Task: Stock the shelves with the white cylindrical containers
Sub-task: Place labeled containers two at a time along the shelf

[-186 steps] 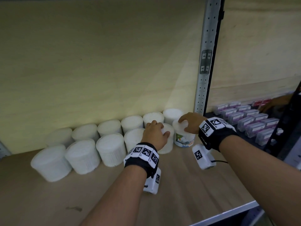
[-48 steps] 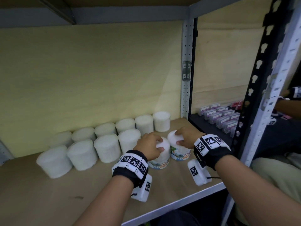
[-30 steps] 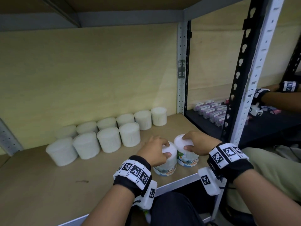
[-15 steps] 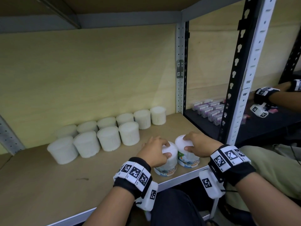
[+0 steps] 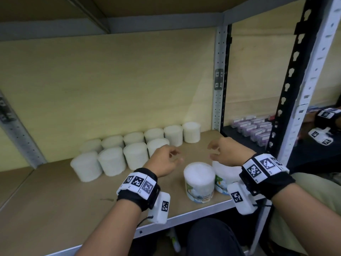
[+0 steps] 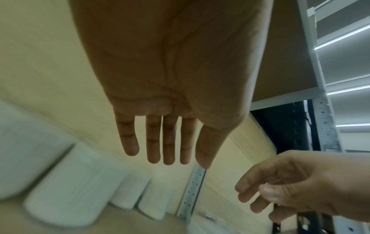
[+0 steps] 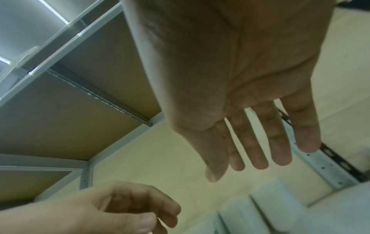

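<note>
Fingers first: your left hand (image 5: 162,161) hangs relaxed, fingers (image 6: 153,142) straight and slightly spread in the left wrist view, holding nothing. Your right hand (image 5: 227,151) matches it, fingers (image 7: 258,142) loose and extended, also empty. Both hover above the shelf board (image 5: 64,200), neither touching a container.

Just below and between the wrists: two labelled containers (image 5: 199,182) stand upright, side by side, close to touching, near the front edge of the shelf. The right one is partly hidden behind your right wrist band, so whether the pair actually touch cannot be told.

Farther back: the stocked white containers (image 5: 135,145) form two rows against the back panel, the front row shorter, with open board at its right end.

Risks, as judgement:
- The labelled pair sits near the metal lip. A wrist or the camera pod (image 5: 158,207) strapped under it dragging back could nudge one off the front.
- Reaching forward low, your forearm could clip the lid of the near container and tip it.
- If you slide the pair back toward the rows too fast, they may knock the front row and topple the neighbours, which stand packed tight.
- Gripping both at once with open fingers invites a slip; the sides look smooth.
</note>
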### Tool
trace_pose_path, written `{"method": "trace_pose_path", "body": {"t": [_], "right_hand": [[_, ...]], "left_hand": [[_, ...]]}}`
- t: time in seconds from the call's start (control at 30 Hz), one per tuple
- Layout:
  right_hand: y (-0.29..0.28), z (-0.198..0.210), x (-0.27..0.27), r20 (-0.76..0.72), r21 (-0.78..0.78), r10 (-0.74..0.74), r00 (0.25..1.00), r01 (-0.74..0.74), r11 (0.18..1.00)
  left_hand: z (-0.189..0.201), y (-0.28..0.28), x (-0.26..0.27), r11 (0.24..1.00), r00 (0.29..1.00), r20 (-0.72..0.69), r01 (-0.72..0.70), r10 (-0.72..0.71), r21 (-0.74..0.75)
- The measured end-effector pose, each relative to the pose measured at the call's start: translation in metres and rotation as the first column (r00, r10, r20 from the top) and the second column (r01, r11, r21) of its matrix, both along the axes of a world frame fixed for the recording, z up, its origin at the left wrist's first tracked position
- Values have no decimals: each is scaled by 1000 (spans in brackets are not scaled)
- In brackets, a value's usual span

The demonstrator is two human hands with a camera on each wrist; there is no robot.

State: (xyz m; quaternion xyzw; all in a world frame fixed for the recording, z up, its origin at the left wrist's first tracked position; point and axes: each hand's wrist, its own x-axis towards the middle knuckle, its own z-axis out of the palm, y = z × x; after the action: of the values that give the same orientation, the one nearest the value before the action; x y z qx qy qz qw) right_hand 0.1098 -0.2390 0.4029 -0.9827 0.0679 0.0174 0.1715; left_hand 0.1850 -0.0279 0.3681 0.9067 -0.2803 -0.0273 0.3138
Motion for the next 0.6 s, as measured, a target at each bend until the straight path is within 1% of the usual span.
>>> {"method": "trace_pose_path", "body": {"t": [0.13,0.23,0.37,0.47,0.6], "right_hand": [[35,12,25,62,61,54,997,-58,996],[65,17,45,18,21,115,993,-115,993],[96,16,81,-9,-25,172,985,-172,985],[112,17,110,-73,-66,172,982,-177,982],[123,12,150,-134,-119,133,982,-149,982]], "left_hand": [[7,33,23,993,993,34,-114,113,16],[9,55,42,982,981,25,-191,191,11],[7,79,66,968,970,18,-243,242,68],[3,91,87,955,958,14,-285,285,86],[-4,99,113,946,952,20,-305,304,113]]}}
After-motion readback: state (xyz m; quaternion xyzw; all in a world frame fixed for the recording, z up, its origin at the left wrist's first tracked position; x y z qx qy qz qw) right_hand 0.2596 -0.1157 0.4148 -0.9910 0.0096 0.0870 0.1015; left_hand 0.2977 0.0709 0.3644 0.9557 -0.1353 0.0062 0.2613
